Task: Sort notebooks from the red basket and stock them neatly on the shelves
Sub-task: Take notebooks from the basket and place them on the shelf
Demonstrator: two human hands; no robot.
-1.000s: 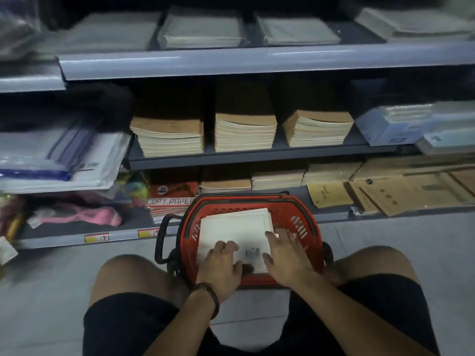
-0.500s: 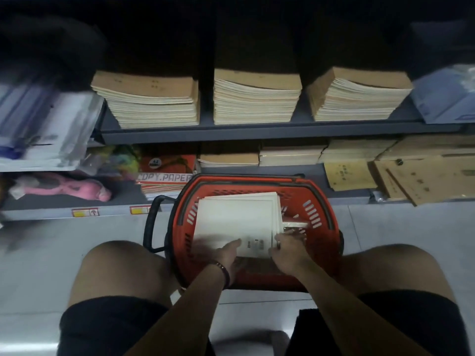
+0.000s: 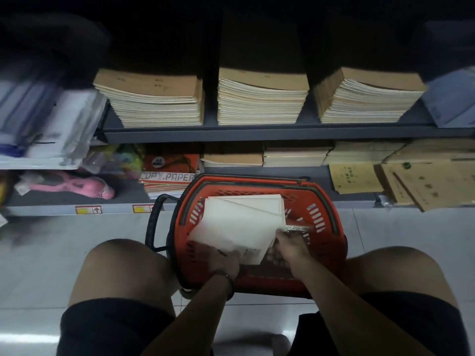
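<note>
A red basket stands on the floor between my knees, in front of the shelves. A stack of white notebooks lies in it, its top part tilted and lifted at the near edge. My left hand grips the near left corner of the lifted stack. My right hand is at the near right corner with its fingers tucked under the notebooks. Three piles of brown-covered notebooks sit on the middle shelf above the basket.
The bottom shelf holds copy paper packs, low brown notebook piles, brown envelopes at right and a pink item at left. Plastic-wrapped white packs overhang at left. Grey tiled floor surrounds the basket.
My view has dropped closer to the basket. Both hands slid from the top of the white notebooks to their near edge, and the upper stack has lifted and tilted to the left.
</note>
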